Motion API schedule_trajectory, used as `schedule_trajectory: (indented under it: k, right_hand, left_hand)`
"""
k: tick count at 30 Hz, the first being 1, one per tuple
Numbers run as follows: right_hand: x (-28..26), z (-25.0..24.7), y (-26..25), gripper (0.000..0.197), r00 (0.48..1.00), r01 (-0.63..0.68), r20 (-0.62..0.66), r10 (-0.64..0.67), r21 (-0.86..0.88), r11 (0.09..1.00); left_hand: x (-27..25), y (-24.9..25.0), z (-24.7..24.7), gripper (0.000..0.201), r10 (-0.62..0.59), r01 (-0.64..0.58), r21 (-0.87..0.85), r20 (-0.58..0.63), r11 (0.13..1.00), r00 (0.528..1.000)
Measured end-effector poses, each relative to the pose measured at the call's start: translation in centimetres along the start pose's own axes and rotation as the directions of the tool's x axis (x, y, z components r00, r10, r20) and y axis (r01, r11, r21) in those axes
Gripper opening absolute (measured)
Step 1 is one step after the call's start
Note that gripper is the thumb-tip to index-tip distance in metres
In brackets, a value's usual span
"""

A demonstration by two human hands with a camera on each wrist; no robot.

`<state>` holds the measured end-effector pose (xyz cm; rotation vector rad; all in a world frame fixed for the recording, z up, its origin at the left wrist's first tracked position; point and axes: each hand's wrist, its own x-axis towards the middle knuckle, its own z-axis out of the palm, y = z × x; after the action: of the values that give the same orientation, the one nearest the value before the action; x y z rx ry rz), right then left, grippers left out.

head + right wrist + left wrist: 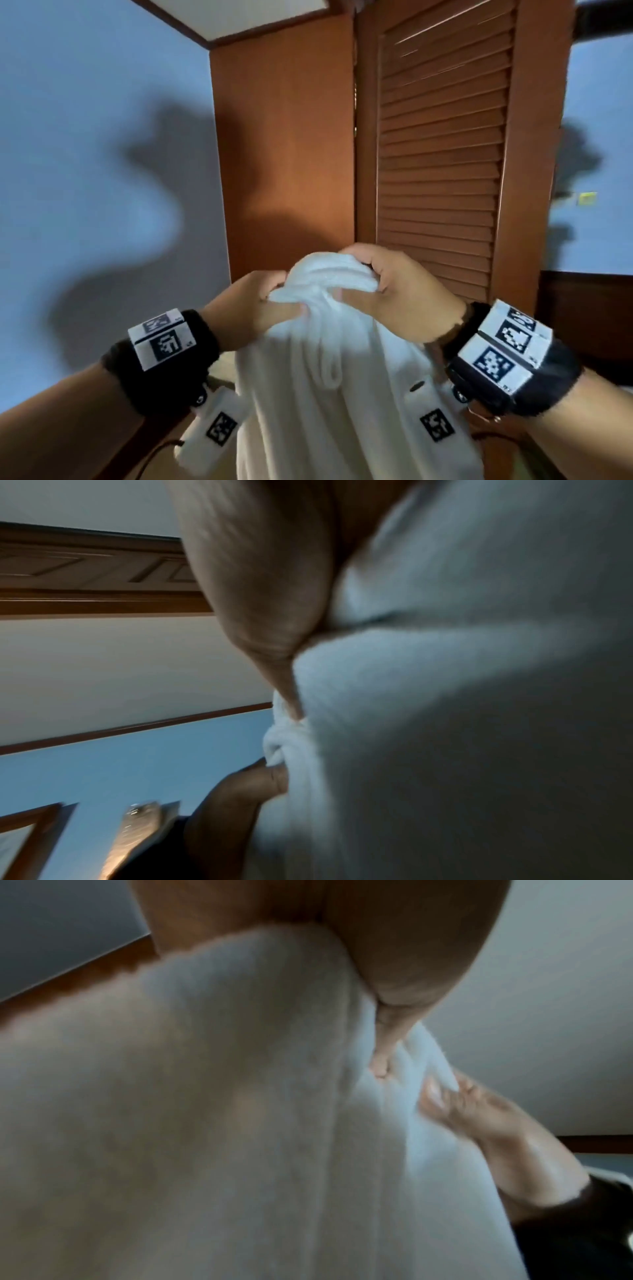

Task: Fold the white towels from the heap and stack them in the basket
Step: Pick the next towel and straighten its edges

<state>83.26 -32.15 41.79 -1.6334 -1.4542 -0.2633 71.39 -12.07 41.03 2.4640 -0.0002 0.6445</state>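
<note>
A white towel hangs in the air in front of me, bunched at its top. My left hand grips the bunched top from the left, thumb pressed into the cloth. My right hand grips the same bunch from the right, fingers curled over it. The hands almost touch. In the left wrist view the towel fills the frame, with my left thumb on it and the right hand behind. In the right wrist view the towel covers the right side, the left hand low beside it. The heap and basket are out of sight.
A brown wooden wardrobe with a louvred door stands straight ahead. Blue walls lie to both sides. A dark wooden piece sits at the right, behind my right wrist.
</note>
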Motion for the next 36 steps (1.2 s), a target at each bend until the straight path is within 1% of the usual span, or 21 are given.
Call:
schedule_trajectory:
  k: [2, 6, 7, 9, 10, 12, 14, 16, 18, 20, 21, 22, 23, 25, 26, 28, 30, 31, 33, 34, 36]
  right_hand:
    - [0.3, -0.6, 2.8, 0.028, 0.993, -0.122, 0.002, 0.122, 0.008, 0.993]
    - [1.2, -1.8, 9.0, 0.035, 0.954, -0.297, -0.042, 0.298, 0.037, 0.954]
    - [1.6, -2.4, 10.6, 0.033, 0.940, -0.337, -0.034, 0.340, 0.066, 0.939]
    - [2.6, -3.6, 13.4, 0.027, 0.896, -0.440, 0.020, 0.443, 0.166, 0.882]
    - [3.2, -4.1, 14.6, 0.029, 0.869, -0.492, 0.053, 0.491, 0.190, 0.850]
    - [4.3, -4.8, 17.3, 0.033, 0.834, -0.551, 0.091, 0.544, 0.168, 0.817]
    - [5.2, -5.1, 20.1, 0.032, 0.824, -0.565, 0.100, 0.557, 0.097, 0.819]
    - [5.8, -5.0, 23.3, 0.024, 0.835, -0.537, 0.103, 0.540, -0.057, 0.841]
    - [6.6, -4.2, 26.2, 0.019, 0.840, -0.490, 0.146, 0.522, -0.209, 0.846]
    - [7.8, -2.7, 28.7, 0.023, 0.836, -0.418, 0.203, 0.510, -0.368, 0.831]
    - [8.6, -1.7, 29.7, 0.024, 0.839, -0.387, 0.207, 0.503, -0.422, 0.820]
    - [9.7, -0.8, 30.8, 0.025, 0.853, -0.382, 0.176, 0.491, -0.430, 0.818]
    - [10.8, 0.2, 31.6, 0.026, 0.874, -0.394, 0.124, 0.470, -0.386, 0.834]
    - [13.3, 2.1, 32.7, 0.034, 0.916, -0.398, -0.025, 0.401, -0.175, 0.900]
    - [14.6, 3.1, 32.6, 0.036, 0.926, -0.372, -0.099, 0.366, -0.058, 0.926]
    - [17.1, 5.2, 31.3, 0.027, 0.920, -0.312, -0.199, 0.339, 0.156, 0.937]
    - [19.5, 7.4, 29.2, 0.019, 0.932, -0.213, -0.209, 0.296, 0.344, 0.914]
    - [20.5, 8.4, 28.1, 0.021, 0.948, -0.150, -0.195, 0.250, 0.421, 0.895]
    - [22.1, 10.3, 25.7, 0.025, 0.978, -0.042, -0.153, 0.141, 0.520, 0.853]
    - [22.5, 11.1, 24.2, 0.025, 0.990, 0.003, -0.117, 0.077, 0.570, 0.822]
    - [22.8, 12.1, 21.2, 0.024, 0.996, 0.080, -0.029, -0.082, 0.672, 0.736]
  left_hand:
    - [3.4, -0.9, 0.2, 0.057, 0.022, -0.023, -0.008, -0.067, 1.000, 0.998]
    - [10.6, -2.3, 0.2, 0.035, 0.049, -0.063, -0.061, -0.204, 0.996, 0.978]
    - [12.3, -2.9, 0.2, 0.029, 0.044, -0.065, -0.081, -0.238, 0.995, 0.970]
    - [15.8, -4.7, -0.5, 0.018, 0.024, -0.050, -0.077, -0.301, 0.996, 0.953]
    - [17.3, -5.8, -0.9, 0.014, 0.015, -0.040, -0.068, -0.338, 0.997, 0.941]
    - [19.9, -8.0, -1.9, 0.015, -0.035, 0.000, -0.085, -0.412, 0.996, 0.910]
    - [21.6, -9.7, -3.2, 0.016, -0.086, 0.039, -0.109, -0.468, 0.993, 0.880]
    - [22.6, -11.1, -4.3, 0.025, -0.118, 0.076, -0.104, -0.508, 0.992, 0.853]
    - [22.7, -12.2, -5.2, 0.031, -0.137, 0.101, -0.096, -0.542, 0.990, 0.829]
    - [22.3, -13.0, -6.2, 0.019, -0.135, 0.103, -0.088, -0.570, 0.991, 0.811]
    - [21.9, -13.5, -6.8, 0.012, -0.132, 0.119, -0.059, -0.583, 0.991, 0.801]
    - [21.3, -13.9, -7.4, 0.010, -0.133, 0.155, -0.014, -0.590, 0.988, 0.796]
    - [20.5, -14.3, -8.1, 0.012, -0.142, 0.198, 0.029, -0.595, 0.980, 0.791]
    - [18.2, -15.4, -9.4, 0.011, -0.193, 0.287, 0.056, -0.618, 0.956, 0.763]
    - [16.7, -15.7, -9.8, 0.010, -0.225, 0.325, 0.048, -0.626, 0.944, 0.746]
    - [13.5, -15.6, -10.3, 0.009, -0.278, 0.382, 0.037, -0.623, 0.923, 0.732]
    - [10.3, -14.5, -10.3, 0.014, -0.326, 0.446, 0.042, -0.622, 0.894, 0.712]
    - [8.9, -13.5, -10.2, 0.016, -0.341, 0.478, 0.052, -0.634, 0.877, 0.694]
    - [6.6, -10.9, -10.0, 0.017, -0.361, 0.539, 0.067, -0.671, 0.840, 0.647]
    - [5.7, -9.5, -9.9, 0.021, -0.365, 0.562, 0.080, -0.684, 0.823, 0.632]
    - [4.2, -6.5, -9.6, 0.031, -0.373, 0.599, 0.112, -0.688, 0.793, 0.622]
